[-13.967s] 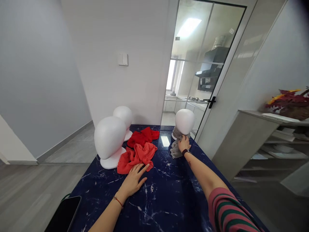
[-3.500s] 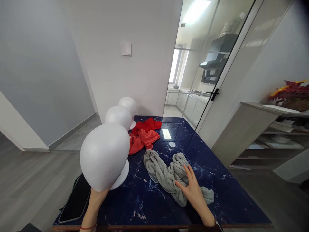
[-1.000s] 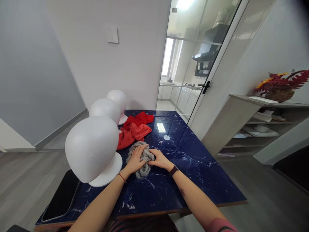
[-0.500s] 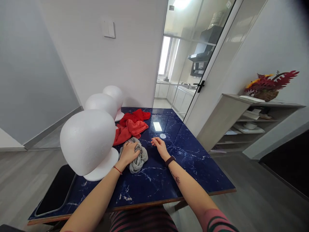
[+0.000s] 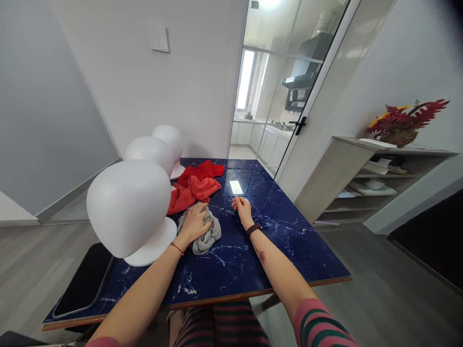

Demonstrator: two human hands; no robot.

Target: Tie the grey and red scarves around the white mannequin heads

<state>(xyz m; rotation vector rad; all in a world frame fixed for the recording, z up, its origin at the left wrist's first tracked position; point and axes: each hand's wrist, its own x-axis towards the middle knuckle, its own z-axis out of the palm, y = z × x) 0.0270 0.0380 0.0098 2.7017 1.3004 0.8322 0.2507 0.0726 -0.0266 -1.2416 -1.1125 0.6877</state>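
A bunched grey scarf (image 5: 207, 237) lies on the dark blue marble table (image 5: 253, 250). My left hand (image 5: 194, 222) presses down on top of it, fingers curled over the cloth. My right hand (image 5: 243, 208) rests on the bare table just right of the scarf, fingers loosely bent and holding nothing. Close at my left stands a large white foam head (image 5: 128, 207). Two more foam heads (image 5: 150, 152) stand in a row behind it. A heap of red and orange scarves (image 5: 193, 185) lies just beyond the grey one.
A dark phone or tablet (image 5: 85, 284) lies at the table's near left corner. A glass door (image 5: 289, 96) stands behind the table. At the right is a shelf unit (image 5: 361, 178) with a red and yellow floral arrangement (image 5: 405, 123) on top.
Since a second ago my right hand has come off the grey scarf and now lies on the table beside it. My left hand stays on the bundle.
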